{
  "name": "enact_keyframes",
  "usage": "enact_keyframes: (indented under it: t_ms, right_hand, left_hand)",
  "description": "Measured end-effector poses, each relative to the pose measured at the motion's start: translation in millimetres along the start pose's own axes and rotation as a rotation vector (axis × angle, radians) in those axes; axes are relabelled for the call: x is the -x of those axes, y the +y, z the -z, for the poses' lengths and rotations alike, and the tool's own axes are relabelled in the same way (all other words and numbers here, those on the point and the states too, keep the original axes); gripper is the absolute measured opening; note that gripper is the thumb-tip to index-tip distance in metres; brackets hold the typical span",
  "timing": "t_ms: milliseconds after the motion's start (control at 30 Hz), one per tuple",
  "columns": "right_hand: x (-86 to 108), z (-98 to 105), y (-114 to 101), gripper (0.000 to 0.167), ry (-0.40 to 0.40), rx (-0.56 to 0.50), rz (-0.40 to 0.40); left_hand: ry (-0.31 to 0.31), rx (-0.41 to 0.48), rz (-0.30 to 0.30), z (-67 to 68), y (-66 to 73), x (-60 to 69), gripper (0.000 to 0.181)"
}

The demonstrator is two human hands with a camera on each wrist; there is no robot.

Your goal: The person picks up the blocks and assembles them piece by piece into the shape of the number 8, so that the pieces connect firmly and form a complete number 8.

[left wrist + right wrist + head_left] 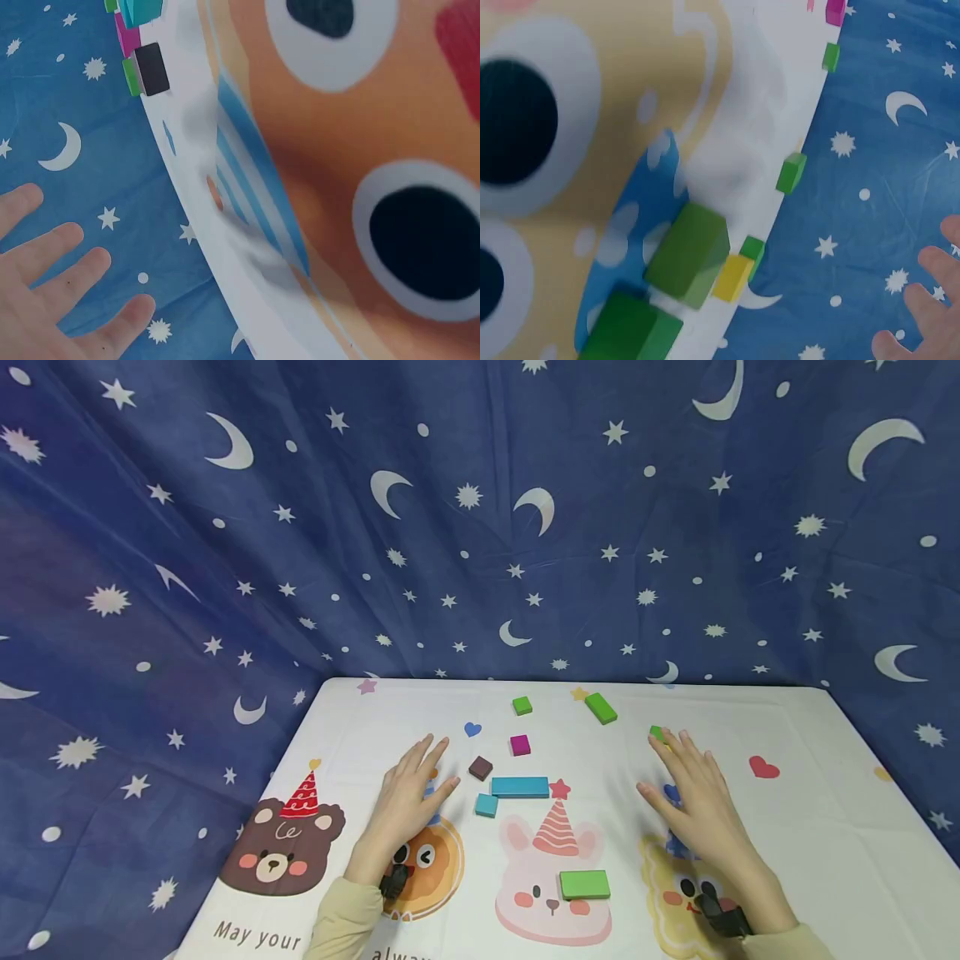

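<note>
My left hand [405,802] hovers with fingers spread at the left, holding nothing; a brown block [481,767] and a small blue block [486,805] are nearest to it. At the right, my right hand [705,818] is spread too, a green block [657,733] showing past its fingertips. The right wrist view shows a yellow block [733,278] and larger green blocks [688,255], mostly hidden by that hand in the head view. Between the hands lie a long blue block [520,787], a magenta block [520,745] and a green rectangular block [585,884].
Toward the back of the printed white tabletop [825,752] lie a small green block [522,706] and a longer green block [601,708]. A blue curtain [465,527] with moons and stars hangs behind and to the left.
</note>
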State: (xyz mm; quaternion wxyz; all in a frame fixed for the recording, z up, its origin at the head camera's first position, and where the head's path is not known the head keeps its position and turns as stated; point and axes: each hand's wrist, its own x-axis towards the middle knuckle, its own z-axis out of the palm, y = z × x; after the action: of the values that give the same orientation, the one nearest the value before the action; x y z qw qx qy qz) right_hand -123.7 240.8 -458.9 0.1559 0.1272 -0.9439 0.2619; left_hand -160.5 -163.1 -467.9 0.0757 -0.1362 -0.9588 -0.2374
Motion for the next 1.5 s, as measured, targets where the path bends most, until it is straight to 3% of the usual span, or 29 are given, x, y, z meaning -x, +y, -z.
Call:
enact_keyframes:
  t_ms: [333,667,1133,1500]
  right_hand:
    - [-0.9,-11.9,-9.2,0.071,-0.014,-0.044,-0.004]
    - [-3.5,-24.0,-17.0,0.071,-0.035,-0.098,0.006]
    - [-12.6,-39.1,-28.1,0.069,-0.128,-0.121,0.006]
    - [-17.6,-47.2,-37.6,0.065,-0.196,-0.184,-0.004]
  left_hand:
    - [0.015,0.098,-0.009,-5.6,6.1,3.3,0.059]
    - [0.027,0.126,-0.033,-12.3,9.8,4.7,0.056]
    - [-0.061,0.232,0.026,-20.9,15.0,11.9,0.051]
    - [-0.076,0.306,0.006,-26.5,16.0,15.9,0.048]
